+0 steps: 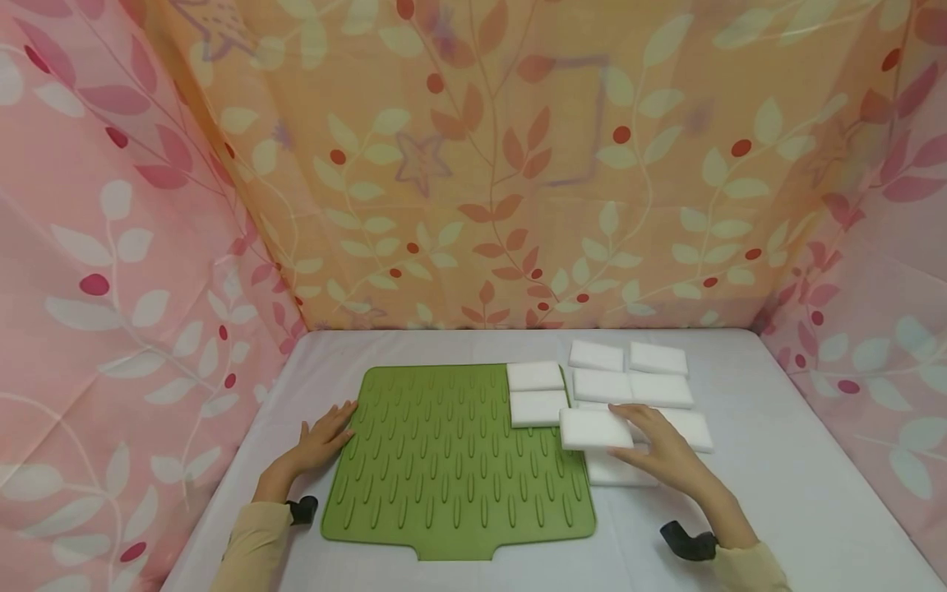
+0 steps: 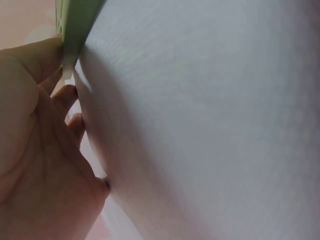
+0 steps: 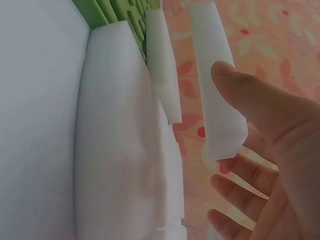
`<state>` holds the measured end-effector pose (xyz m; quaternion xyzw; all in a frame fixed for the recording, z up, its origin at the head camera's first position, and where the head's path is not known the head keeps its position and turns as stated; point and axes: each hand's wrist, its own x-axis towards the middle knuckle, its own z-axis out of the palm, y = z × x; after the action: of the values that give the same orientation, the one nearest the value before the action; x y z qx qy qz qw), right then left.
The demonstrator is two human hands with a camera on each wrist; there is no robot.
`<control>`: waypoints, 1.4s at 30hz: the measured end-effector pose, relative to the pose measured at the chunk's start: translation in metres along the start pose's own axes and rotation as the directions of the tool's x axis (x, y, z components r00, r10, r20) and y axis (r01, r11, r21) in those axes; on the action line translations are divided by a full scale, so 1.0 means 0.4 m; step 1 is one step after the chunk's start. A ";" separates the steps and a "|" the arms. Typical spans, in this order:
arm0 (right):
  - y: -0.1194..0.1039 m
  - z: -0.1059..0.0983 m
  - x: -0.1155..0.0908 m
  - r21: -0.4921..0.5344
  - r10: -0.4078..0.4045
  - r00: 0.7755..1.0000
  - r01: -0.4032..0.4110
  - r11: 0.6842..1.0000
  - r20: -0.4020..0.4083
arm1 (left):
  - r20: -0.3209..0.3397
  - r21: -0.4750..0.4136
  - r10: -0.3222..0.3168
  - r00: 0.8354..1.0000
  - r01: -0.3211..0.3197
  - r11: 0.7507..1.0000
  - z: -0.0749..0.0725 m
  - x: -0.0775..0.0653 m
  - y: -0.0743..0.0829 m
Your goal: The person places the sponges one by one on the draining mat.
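My right hand pinches a white sponge block between thumb and fingers. In the right wrist view this block is held up, with a gap between it and the blocks below. It overlaps the right edge of a green ridged mat in the head view. Two white blocks lie one behind the other on the mat's back right corner. At the mat's left edge rests my left hand, its fingers stretched out. The left wrist view has the thumb touching the mat's side.
Several more white sponge blocks lie right of the mat, some close together in rows. A white cloth covers the table. Patterned curtains stand behind and on both sides.
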<state>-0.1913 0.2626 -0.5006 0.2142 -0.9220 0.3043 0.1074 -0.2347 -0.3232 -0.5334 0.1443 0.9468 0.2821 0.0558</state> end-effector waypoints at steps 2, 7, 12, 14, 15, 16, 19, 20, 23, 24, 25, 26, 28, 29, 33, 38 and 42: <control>-0.007 0.007 0.004 0.002 -0.002 1.000 0.002 1.000 0.007 | 0.001 -0.004 0.001 1.000 -0.001 1.000 0.001 0.001 -0.001; -0.023 0.028 0.015 -0.003 -0.033 0.999 0.033 0.999 0.000 | 0.014 -0.016 -0.009 1.000 0.009 1.000 0.001 0.003 -0.004; -0.042 0.047 0.025 -0.025 -0.061 0.998 0.061 0.998 -0.014 | 0.009 -0.009 -0.008 1.000 0.008 1.000 0.003 0.003 -0.007; -0.050 0.055 0.028 -0.025 -0.065 0.998 0.065 0.998 -0.012 | 0.002 -0.003 -0.004 1.000 0.004 1.000 0.006 0.002 -0.009; -0.055 0.059 0.030 -0.027 -0.068 0.998 0.067 0.997 -0.009 | -0.002 -0.003 -0.002 1.000 0.002 1.000 0.007 0.001 -0.010; -0.059 0.064 0.031 -0.028 -0.069 0.998 0.069 0.997 -0.007 | -0.003 -0.004 0.000 1.000 0.000 1.000 0.007 0.001 -0.011; -0.071 0.078 0.034 -0.024 -0.068 0.998 0.068 0.997 -0.005 | -0.006 0.005 0.010 1.000 -0.010 1.000 0.008 -0.001 -0.012; -0.075 0.083 0.035 -0.023 -0.067 0.998 0.067 0.998 -0.004 | -0.008 0.005 0.013 1.000 -0.013 1.000 0.008 0.000 -0.013; -0.085 0.097 0.036 -0.020 -0.066 0.998 0.066 0.998 0.001 | -0.007 0.002 0.022 1.000 -0.022 1.000 0.008 0.000 -0.012; -0.088 0.101 0.037 -0.021 -0.066 0.998 0.066 0.998 0.004 | -0.008 -0.002 0.020 1.000 -0.020 1.000 0.007 0.000 -0.011; -0.090 0.106 0.037 -0.025 -0.069 0.998 0.069 0.997 0.005 | -0.008 -0.004 0.019 1.000 -0.019 1.000 0.007 0.001 -0.011; -0.093 0.110 0.038 -0.030 -0.071 0.997 0.071 0.997 0.005 | -0.008 -0.005 0.017 1.000 -0.017 1.000 0.007 0.001 -0.011; -0.098 0.117 0.039 -0.042 -0.077 0.997 0.077 0.996 0.004 | -0.007 0.001 0.015 1.000 -0.015 1.000 0.006 0.002 -0.010; -0.100 0.121 0.039 -0.049 -0.079 0.997 0.079 0.996 0.004 | -0.006 0.006 0.011 1.000 -0.011 1.000 0.006 0.002 -0.009; -0.107 0.131 0.041 -0.074 -0.083 0.997 0.083 0.994 -0.001 | -0.004 0.010 0.002 1.000 -0.002 1.000 0.005 0.001 -0.008; -0.110 0.142 0.044 -0.120 -0.102 0.995 0.100 0.988 -0.008 | 0.008 -0.003 -0.010 1.000 0.010 1.000 0.005 0.003 -0.007; -0.110 0.149 0.046 -0.152 -0.113 0.993 0.110 0.982 -0.012 | 0.020 -0.010 -0.019 1.000 0.019 1.000 0.006 0.004 -0.010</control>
<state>-0.1915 0.1887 -0.5191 0.2536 -0.9277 0.2294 0.1499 -0.2368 -0.3246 -0.5377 0.1376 0.9461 0.2850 0.0686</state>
